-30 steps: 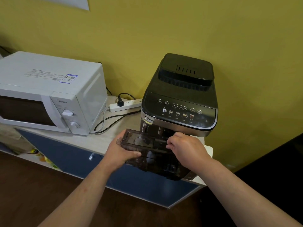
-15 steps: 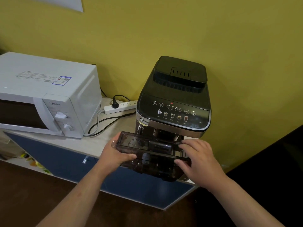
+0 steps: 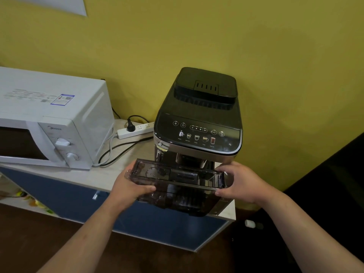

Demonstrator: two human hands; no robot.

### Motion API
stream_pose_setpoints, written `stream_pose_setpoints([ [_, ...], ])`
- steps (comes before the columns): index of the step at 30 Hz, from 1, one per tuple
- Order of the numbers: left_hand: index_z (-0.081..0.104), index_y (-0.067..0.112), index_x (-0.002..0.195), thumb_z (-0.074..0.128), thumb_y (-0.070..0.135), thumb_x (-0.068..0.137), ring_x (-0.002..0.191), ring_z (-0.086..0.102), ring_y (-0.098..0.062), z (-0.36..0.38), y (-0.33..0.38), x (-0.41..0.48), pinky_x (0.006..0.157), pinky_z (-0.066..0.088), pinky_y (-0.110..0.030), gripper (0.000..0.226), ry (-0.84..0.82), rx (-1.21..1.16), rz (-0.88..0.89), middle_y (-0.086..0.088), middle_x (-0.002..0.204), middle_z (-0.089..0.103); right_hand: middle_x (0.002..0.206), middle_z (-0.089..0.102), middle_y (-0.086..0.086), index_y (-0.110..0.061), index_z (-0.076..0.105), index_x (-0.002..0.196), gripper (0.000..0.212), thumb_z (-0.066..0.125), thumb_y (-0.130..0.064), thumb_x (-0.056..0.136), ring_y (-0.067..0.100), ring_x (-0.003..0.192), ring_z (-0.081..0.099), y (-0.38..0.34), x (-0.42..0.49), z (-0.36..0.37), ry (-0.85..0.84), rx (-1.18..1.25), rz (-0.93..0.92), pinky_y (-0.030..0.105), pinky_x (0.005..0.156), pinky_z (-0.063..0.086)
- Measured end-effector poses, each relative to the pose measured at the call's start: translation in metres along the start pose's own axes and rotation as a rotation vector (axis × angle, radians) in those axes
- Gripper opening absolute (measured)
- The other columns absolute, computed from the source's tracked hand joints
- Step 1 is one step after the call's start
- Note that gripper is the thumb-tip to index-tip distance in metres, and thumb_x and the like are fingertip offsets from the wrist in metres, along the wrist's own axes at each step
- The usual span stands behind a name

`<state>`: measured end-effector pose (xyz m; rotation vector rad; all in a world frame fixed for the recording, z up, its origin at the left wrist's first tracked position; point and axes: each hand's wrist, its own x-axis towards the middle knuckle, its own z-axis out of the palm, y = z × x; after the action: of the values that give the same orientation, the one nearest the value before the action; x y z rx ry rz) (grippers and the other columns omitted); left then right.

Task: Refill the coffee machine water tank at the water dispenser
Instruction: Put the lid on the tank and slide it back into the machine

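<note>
A black coffee machine point(image 3: 199, 119) stands on a light countertop against a yellow wall. In front of its lower face I hold a dark, see-through water tank point(image 3: 179, 180), lying level and long side across. My left hand point(image 3: 131, 189) grips the tank's left end, thumb on its front. My right hand point(image 3: 239, 182) grips the right end, fingers over the top edge and thumb underneath. I cannot tell whether the tank's back still touches the machine. No water dispenser is in view.
A white microwave point(image 3: 51, 119) sits left on the countertop point(image 3: 102, 174). A white power strip point(image 3: 136, 131) with a black plug and cables lies between microwave and machine. Blue cabinet fronts point(image 3: 157, 223) run below; brown floor nearer me. A dark surface rises at right.
My right hand has slid from the top middle of the tank to its right end and closed on it. The tank sits slightly farther out and more level.
</note>
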<state>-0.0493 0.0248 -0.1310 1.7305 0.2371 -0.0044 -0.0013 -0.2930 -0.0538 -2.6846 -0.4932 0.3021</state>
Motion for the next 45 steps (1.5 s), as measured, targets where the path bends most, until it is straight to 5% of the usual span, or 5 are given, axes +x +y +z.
stream_pose_setpoints([
  [14, 0.063, 0.029, 0.111, 0.085, -0.009, 0.064, 0.099, 0.071, -0.011, 0.001, -0.004, 0.002, 0.068, 0.059, -0.019, 0.064, -0.014, 0.005, -0.018, -0.002, 0.108, 0.074, 0.127, 0.061, -0.012, -0.034, 0.05, 0.128, 0.086, 0.092, -0.01, 0.057, 0.011, 0.122, 0.054, 0.058, -0.018, 0.021, -0.099, 0.621, 0.215, 0.028, 0.101, 0.043],
  [20, 0.06, 0.027, 0.123, 0.088, -0.001, 0.063, 0.113, 0.067, -0.02, -0.002, -0.008, 0.004, 0.093, 0.058, -0.047, 0.072, 0.002, 0.059, -0.049, -0.005, 0.118, 0.071, 0.115, 0.07, -0.008, -0.037, 0.057, 0.118, 0.073, 0.09, -0.011, 0.057, 0.011, 0.113, 0.062, 0.067, -0.004, 0.036, -0.193, 0.658, 0.214, 0.038, 0.1, 0.049],
  [29, 0.056, 0.036, 0.108, 0.081, -0.01, 0.069, 0.097, 0.066, -0.009, 0.003, 0.005, -0.002, 0.061, 0.058, -0.018, 0.065, -0.015, 0.114, -0.085, 0.0, 0.107, 0.069, 0.108, 0.072, -0.006, -0.031, 0.059, 0.114, 0.068, 0.086, 0.001, 0.061, 0.007, 0.104, 0.066, 0.063, -0.026, 0.044, -0.137, 0.76, 0.208, 0.028, 0.088, 0.053],
  [36, 0.06, 0.023, 0.121, 0.083, -0.009, 0.065, 0.107, 0.068, -0.015, -0.001, 0.011, -0.002, 0.084, 0.057, -0.029, 0.068, -0.144, 0.133, -0.111, -0.004, 0.113, 0.072, 0.112, 0.072, -0.006, -0.026, 0.058, 0.122, 0.075, 0.086, 0.003, 0.058, 0.008, 0.107, 0.066, 0.038, -0.083, 0.045, -0.058, 0.815, 0.296, 0.031, 0.093, 0.051],
  [45, 0.063, 0.016, 0.124, 0.085, -0.006, 0.068, 0.11, 0.069, -0.021, 0.0, 0.015, -0.011, 0.084, 0.057, -0.029, 0.064, -0.354, 0.174, -0.072, -0.003, 0.111, 0.075, 0.106, 0.072, -0.008, -0.028, 0.064, 0.115, 0.063, 0.084, -0.002, 0.061, 0.005, 0.102, 0.067, -0.03, -0.18, 0.076, 0.161, 0.742, 0.373, 0.022, 0.085, 0.054],
])
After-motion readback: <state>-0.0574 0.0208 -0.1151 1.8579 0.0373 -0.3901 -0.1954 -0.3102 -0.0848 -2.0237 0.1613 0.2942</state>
